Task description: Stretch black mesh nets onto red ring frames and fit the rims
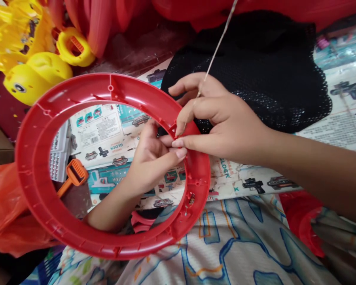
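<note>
A large red plastic ring point(35, 158) is held upright and tilted over my lap. My left hand point(150, 158) reaches up through the ring's opening, and its fingers are closed on the ring's right inner edge. My right hand point(222, 122) comes in from the right. Its thumb and fingers pinch at the same spot on the rim, against black netting point(264, 67) that drapes behind the ring. A thin pale cord point(218, 45) runs up from my right fingers to the top edge of the view.
Yellow duck-shaped plastic toys point(32, 77) lie at the back left. An orange plastic tool point(74, 176) shows through the ring. Printed toy-gun cardboard sheets point(338, 122) cover the surface. Red plastic bags sit behind and at the left. Patterned cloth point(225, 245) covers my lap.
</note>
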### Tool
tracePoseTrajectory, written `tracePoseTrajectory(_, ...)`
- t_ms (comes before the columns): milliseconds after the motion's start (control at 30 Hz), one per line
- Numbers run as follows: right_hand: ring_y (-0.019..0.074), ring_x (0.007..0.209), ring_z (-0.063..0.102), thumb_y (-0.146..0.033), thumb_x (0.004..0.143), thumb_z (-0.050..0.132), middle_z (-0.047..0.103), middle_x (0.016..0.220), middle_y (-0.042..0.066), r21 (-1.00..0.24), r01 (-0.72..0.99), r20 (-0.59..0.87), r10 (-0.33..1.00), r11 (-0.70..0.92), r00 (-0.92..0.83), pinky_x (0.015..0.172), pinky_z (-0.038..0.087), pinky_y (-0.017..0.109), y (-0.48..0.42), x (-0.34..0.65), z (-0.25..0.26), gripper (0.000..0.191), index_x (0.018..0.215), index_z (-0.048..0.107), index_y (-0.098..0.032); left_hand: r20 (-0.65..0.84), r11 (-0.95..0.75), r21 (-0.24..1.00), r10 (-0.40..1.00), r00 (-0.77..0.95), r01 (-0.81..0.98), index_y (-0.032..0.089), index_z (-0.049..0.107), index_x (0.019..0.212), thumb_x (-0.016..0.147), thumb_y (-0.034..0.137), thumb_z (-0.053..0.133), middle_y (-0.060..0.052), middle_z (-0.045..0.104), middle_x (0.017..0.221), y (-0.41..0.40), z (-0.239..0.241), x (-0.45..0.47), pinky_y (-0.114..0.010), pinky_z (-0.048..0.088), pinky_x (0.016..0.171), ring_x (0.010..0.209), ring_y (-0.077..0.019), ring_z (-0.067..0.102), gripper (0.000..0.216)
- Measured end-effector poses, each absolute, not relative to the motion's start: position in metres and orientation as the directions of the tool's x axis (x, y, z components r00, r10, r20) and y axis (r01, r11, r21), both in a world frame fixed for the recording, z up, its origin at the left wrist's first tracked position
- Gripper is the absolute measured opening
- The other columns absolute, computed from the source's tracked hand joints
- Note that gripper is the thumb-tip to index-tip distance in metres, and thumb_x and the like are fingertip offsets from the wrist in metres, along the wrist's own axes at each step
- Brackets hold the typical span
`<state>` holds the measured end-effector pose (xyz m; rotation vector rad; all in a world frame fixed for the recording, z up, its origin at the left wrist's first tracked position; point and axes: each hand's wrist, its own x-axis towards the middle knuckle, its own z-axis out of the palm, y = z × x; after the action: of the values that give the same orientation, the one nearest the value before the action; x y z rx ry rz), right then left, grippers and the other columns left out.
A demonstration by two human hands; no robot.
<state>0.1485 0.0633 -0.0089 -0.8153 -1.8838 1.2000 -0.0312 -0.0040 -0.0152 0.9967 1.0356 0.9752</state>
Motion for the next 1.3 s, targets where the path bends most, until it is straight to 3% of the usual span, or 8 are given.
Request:
tracePoseTrajectory(133,0.0242,0.134,0.054,-0.033,0.078,0.080,0.057,0.144,0.005,-0.907,0.097,0.287,0.768,0.411,-0.573,0.124,0.044,0.040,0.068,0.153,-0.005,0.005,0.079,0.078,-0.028,-0.197,0.224,0.964,0.963,0.184,-0.142,0.027,0.048,0.109,0.080,0.020,0.079,0.006,0.065,0.086,-0.005,-0.016,-0.025,-0.018,0.051,0.054,0.058,-0.0066,0.059,0.043)
tracePoseTrajectory(233,0.0244,0.130,0.057,-0.032,0.077,0.081,0.059,0.142,0.005,-0.916,0.080,0.271,0.752,0.394,-0.601,0.123,0.045,0.042,0.071,0.153,-0.006,0.004,0.077,0.080,-0.028,-0.134,0.154,0.974,0.983,0.124,-0.169,0.025,0.050,0.105,0.070,0.005,0.073,0.007,0.063,0.085,-0.006,-0.018,-0.018,-0.013,0.050,0.056,0.064,-0.0054,0.062,0.047)
tracePoseTrajectory(333,0.0239,0.131,0.057,-0.031,0.078,0.081,0.061,0.141,0.003,-0.923,0.072,0.265,0.762,0.377,-0.591,0.124,0.044,0.042,0.072,0.153,-0.008,0.004,0.077,0.081,-0.028,-0.131,0.155,0.966,0.984,0.121,-0.208,0.024,0.049,0.104,0.065,0.000,0.069,0.007,0.063,0.091,-0.006,-0.015,-0.013,-0.013,0.052,0.059,0.071,-0.0058,0.065,0.050)
tracePoseTrajectory(533,0.0233,0.125,0.062,-0.032,0.075,0.086,0.065,0.133,0.003,-0.931,0.066,0.238,0.737,0.358,-0.632,0.119,0.050,0.037,0.075,0.151,-0.009,0.005,0.073,0.081,-0.030,-0.271,0.317,0.931,0.932,0.239,-0.182,0.024,0.044,0.108,0.065,0.002,0.070,0.007,0.058,0.092,-0.010,-0.007,-0.015,-0.013,0.052,0.056,0.068,-0.0054,0.062,0.055)
tracePoseTrajectory(800,0.0250,0.125,0.062,-0.033,0.074,0.086,0.061,0.135,0.004,-0.950,0.091,0.194,0.795,0.297,-0.574,0.118,0.049,0.042,0.069,0.150,-0.011,0.009,0.072,0.080,-0.026,-0.233,0.310,0.932,0.908,0.347,-0.186,0.028,0.041,0.112,0.081,0.009,0.070,0.006,0.065,0.085,-0.015,-0.005,-0.021,-0.019,0.058,0.060,0.067,-0.0100,0.069,0.046)
tracePoseTrajectory(967,0.0238,0.123,0.061,-0.034,0.076,0.084,0.060,0.133,0.005,-0.964,0.057,0.179,0.798,0.258,-0.575,0.119,0.046,0.045,0.072,0.152,-0.013,0.009,0.078,0.080,-0.026,-0.128,0.197,0.919,0.968,0.215,-0.341,0.024,0.054,0.109,0.087,0.026,0.078,0.001,0.069,0.101,-0.009,-0.012,-0.015,-0.023,0.062,0.076,0.084,-0.0116,0.071,0.033)
tracePoseTrajectory(1100,0.0238,0.125,0.060,-0.030,0.073,0.085,0.061,0.130,0.004,-0.974,0.013,0.181,0.814,0.225,-0.551,0.122,0.042,0.045,0.073,0.152,-0.016,0.008,0.078,0.080,-0.027,-0.170,0.246,0.891,0.960,0.222,-0.381,0.024,0.057,0.111,0.091,0.037,0.078,0.002,0.068,0.092,-0.001,-0.014,-0.014,-0.018,0.058,0.068,0.076,-0.0095,0.067,0.032)
tracePoseTrajectory(1300,0.0233,0.119,0.063,-0.024,0.069,0.085,0.061,0.133,0.002,-0.981,-0.045,0.182,0.833,0.186,-0.523,0.116,0.050,0.046,0.066,0.151,-0.016,0.011,0.077,0.078,-0.028,-0.117,0.206,0.931,0.951,0.287,-0.301,0.026,0.054,0.115,0.090,0.028,0.078,0.002,0.069,0.092,0.000,-0.012,-0.025,-0.018,0.058,0.064,0.074,-0.0102,0.068,0.035)
